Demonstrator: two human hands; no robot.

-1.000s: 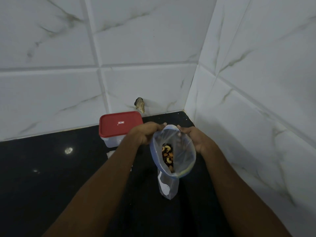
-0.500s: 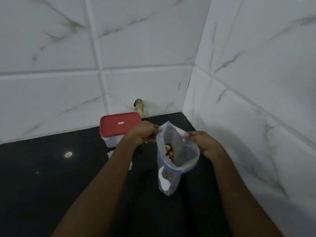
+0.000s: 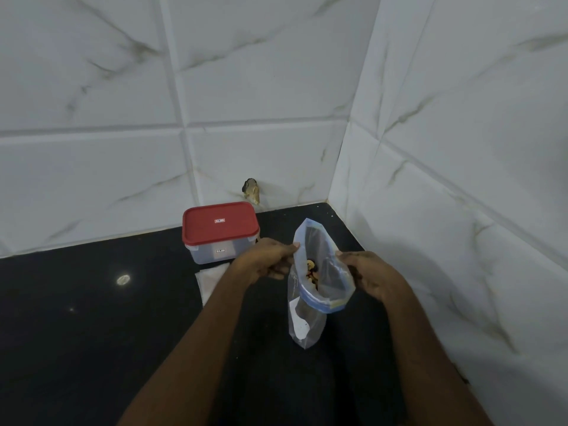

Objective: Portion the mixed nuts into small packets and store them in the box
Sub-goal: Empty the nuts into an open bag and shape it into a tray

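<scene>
Both hands pinch the bag's (image 3: 319,290) open rim, left hand (image 3: 264,262) and right hand (image 3: 368,275) each with a tight grip; nuts (image 3: 312,272) sit inside.

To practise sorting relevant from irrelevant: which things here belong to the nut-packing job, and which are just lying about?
Job: bag, pinched open by left hand and right hand; nuts inside it; box, lid on.
Lying about: white scrap by the box, unclear what; wall mark behind the box.

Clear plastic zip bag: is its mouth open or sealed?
Open: the left hand and right hand pinch opposite sides of its rim apart; mixed nuts show inside the clear plastic bag.
</scene>
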